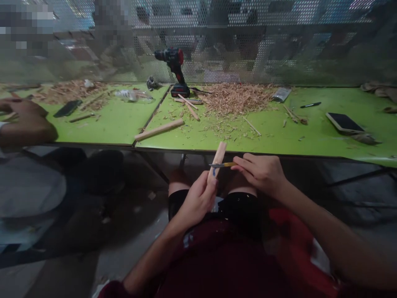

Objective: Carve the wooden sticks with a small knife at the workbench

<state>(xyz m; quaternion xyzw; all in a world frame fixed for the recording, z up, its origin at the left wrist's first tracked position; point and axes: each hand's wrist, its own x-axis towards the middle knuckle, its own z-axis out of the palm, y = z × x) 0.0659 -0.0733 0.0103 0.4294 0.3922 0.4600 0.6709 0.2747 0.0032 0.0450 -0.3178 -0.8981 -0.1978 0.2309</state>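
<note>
Over my lap, my left hand [198, 198] is closed round the lower end of a pale wooden stick [218, 155], which points up and away toward the table edge. My right hand [262, 171] is closed on a small knife with a yellow handle [223, 165]. Its blade lies across the stick, just above my left thumb. Both hands sit in front of the green table [279, 136], below its front edge.
On the table lie a heap of wood shavings [237, 98], a cordless drill [175, 68], a thicker wooden stick [159, 129], thin sticks, a pen [310, 104] and a phone [344, 123]. Another person's hand [21, 118] rests at the left. Perforated mesh backs the table.
</note>
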